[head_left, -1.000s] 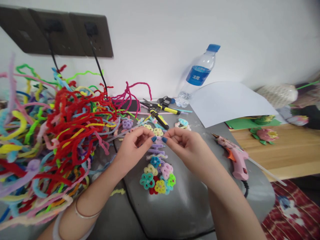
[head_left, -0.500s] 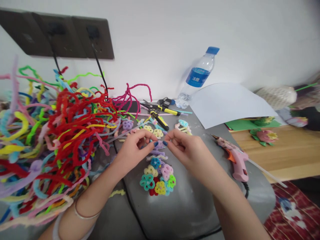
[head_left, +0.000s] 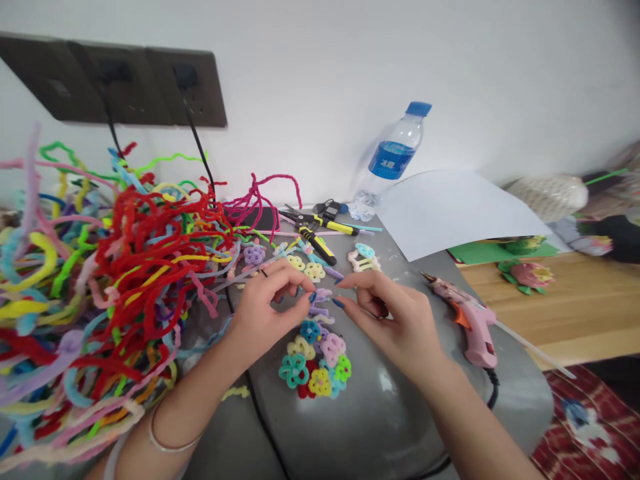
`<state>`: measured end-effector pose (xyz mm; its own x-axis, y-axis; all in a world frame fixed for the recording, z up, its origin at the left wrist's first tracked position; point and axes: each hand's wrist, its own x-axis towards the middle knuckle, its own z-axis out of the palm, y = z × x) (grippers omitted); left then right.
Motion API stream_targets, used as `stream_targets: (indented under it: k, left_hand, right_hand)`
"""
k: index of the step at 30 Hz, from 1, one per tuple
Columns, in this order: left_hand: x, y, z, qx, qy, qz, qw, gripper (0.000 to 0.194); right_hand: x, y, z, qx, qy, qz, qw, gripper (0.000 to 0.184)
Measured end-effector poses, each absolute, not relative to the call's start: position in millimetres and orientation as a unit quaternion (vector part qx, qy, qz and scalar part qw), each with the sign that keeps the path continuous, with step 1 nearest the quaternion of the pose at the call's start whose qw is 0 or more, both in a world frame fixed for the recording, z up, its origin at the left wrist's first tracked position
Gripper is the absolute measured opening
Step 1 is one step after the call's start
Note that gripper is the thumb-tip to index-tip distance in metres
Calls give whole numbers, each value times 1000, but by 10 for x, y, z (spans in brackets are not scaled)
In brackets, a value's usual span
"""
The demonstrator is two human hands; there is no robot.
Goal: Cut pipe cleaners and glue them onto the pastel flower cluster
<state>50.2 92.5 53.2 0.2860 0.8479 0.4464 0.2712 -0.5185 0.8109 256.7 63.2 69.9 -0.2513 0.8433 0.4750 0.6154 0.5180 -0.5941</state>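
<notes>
A bunch of pipe-cleaner flowers (head_left: 320,382) in teal, yellow, pink, green and red lies on the grey table (head_left: 390,427). Above the flowers, lilac pipe cleaners (head_left: 321,311) stick out toward the wall. My left hand (head_left: 274,300) pinches thumb and forefinger together on the end of a lilac pipe cleaner (head_left: 325,293); the exact grip is partly hidden. My right hand (head_left: 395,310) is just to the right, thumb and forefinger spread apart, holding nothing. Behind the fingers lie small cream pipe-cleaner flowers (head_left: 315,271) and a purple one (head_left: 254,254).
A big heap of pipe cleaners (head_left: 165,233) fills the left side. Yellow-black pliers (head_left: 317,245) lie behind my hands. A pink glue gun (head_left: 475,327) rests at the right, near white paper (head_left: 460,210). A bottle (head_left: 395,157) leans on the wall. A black cable (head_left: 263,413) crosses the table.
My right thumb and forefinger have parted and the hand has drawn slightly away to the right. The left fingertips have stayed near the lilac pipe cleaner. The view has shifted slightly.
</notes>
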Motion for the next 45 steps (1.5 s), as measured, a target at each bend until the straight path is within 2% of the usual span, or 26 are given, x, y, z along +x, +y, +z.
stream_targets:
  k: [7, 32, 45]
  left_hand:
    - [499, 901, 533, 770, 350, 479, 236, 18]
    - [484, 904, 502, 783, 299, 503, 209, 22]
    - [453, 888, 492, 791, 287, 500, 205, 15]
  right_hand:
    - [2547, 608, 695, -454, -787, 124, 398, 10]
    - [2512, 649, 654, -387, -807, 54, 444, 20]
    - [2507, 619, 702, -361, -817, 22, 450, 20]
